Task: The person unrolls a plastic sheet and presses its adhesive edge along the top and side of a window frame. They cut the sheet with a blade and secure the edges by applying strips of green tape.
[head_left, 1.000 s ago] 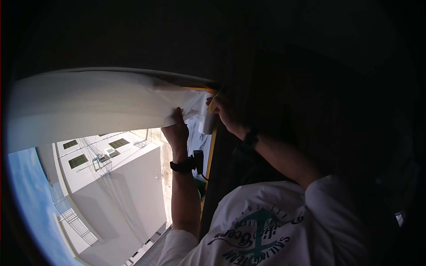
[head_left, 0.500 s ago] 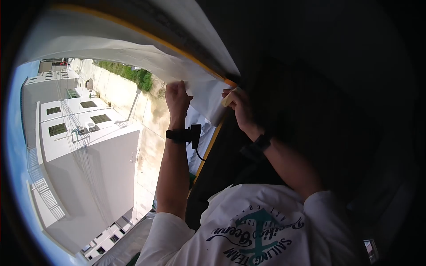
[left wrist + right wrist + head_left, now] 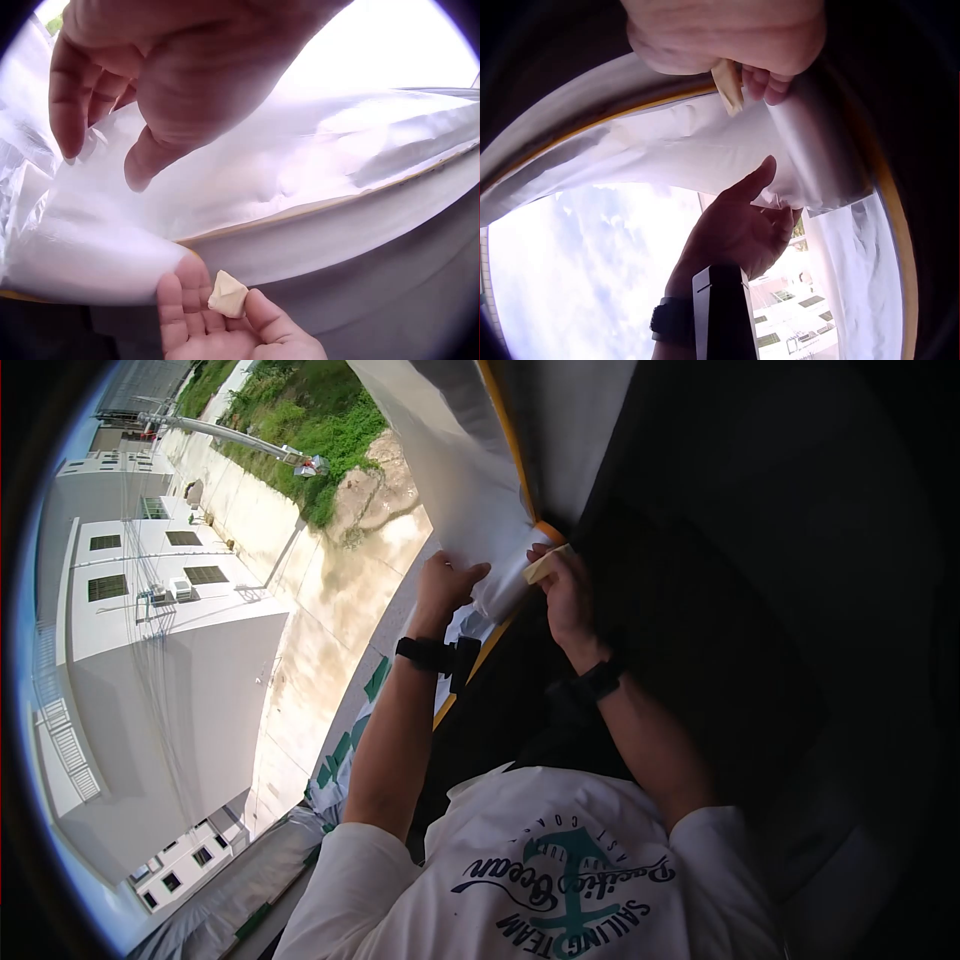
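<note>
Translucent plastic film (image 3: 460, 480) hangs along a yellow-edged window opening. It gathers into a roll-shaped length (image 3: 817, 154) at the corner. My left hand (image 3: 445, 590) is at the film's free edge, its thumb standing apart from the fingers in the left wrist view and some fingers behind the film. Between the thumb and fingers of my right hand (image 3: 570, 600) is a small folded beige piece (image 3: 228, 295); its exact kind I cannot tell. In the right wrist view, the right fingertips (image 3: 774, 91) lie at the top of the rolled length.
A yellow strip (image 3: 505, 430) edges the opening above the hands. Green tape pieces (image 3: 345, 750) dot the lower sill. Outside are a white building (image 3: 180, 590), a pole (image 3: 220, 432), bushes (image 3: 345, 490) and sunlit paving. The right side is dark.
The head view has turned, bringing bushes, a pole and more paving into sight. The left thumb, against the film earlier, now stands away from it. The right hand keeps the beige piece.
</note>
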`<state>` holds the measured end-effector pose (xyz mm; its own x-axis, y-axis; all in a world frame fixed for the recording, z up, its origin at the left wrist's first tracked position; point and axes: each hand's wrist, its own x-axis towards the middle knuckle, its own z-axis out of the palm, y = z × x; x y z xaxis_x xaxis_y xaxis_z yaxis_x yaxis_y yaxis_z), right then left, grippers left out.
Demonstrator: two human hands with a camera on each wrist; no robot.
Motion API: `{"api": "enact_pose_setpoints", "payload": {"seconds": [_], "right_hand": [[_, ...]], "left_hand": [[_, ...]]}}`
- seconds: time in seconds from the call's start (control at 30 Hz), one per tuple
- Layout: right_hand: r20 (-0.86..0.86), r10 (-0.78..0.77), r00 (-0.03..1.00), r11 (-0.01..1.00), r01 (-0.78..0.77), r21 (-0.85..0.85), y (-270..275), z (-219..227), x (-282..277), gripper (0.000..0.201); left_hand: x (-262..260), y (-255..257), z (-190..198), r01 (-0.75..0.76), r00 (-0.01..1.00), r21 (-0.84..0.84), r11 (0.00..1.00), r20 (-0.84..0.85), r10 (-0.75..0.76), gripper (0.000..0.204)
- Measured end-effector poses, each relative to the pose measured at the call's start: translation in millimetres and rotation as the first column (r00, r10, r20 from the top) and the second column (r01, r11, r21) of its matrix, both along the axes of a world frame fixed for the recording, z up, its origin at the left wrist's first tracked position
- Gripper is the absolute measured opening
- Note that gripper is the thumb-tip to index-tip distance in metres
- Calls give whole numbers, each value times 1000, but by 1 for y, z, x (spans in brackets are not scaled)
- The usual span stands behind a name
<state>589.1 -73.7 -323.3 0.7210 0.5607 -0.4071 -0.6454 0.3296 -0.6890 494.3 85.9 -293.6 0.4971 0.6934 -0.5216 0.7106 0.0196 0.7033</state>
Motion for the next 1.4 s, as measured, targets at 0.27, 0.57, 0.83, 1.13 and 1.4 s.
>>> {"api": "enact_pose_setpoints", "payload": {"seconds": [0.27, 0.57, 0.83, 1.13, 1.4], "right_hand": [[-11, -16, 1000, 1000, 16, 0, 1, 2, 1, 28], [14, -16, 1000, 999, 17, -45, 0, 3, 2, 27], [70, 190, 979, 967, -175, -184, -20, 22, 14, 27], [239, 652, 720, 657, -379, -652, -29, 52, 41, 25], [115, 724, 680, 455, -346, -821, -43, 82, 43, 23]], "left_hand": [[-34, -5, -21, 41, 999, -135, 990, -7, -42, 29], [-35, -28, -27, -120, 991, -69, 990, 44, 123, 34], [-27, -44, -50, -183, 957, 35, 983, 234, 170, 30], [-29, -63, -34, -267, 943, -11, 964, 205, 263, 21], [-31, -76, -58, -306, 912, 9, 952, 289, 290, 22]]}}
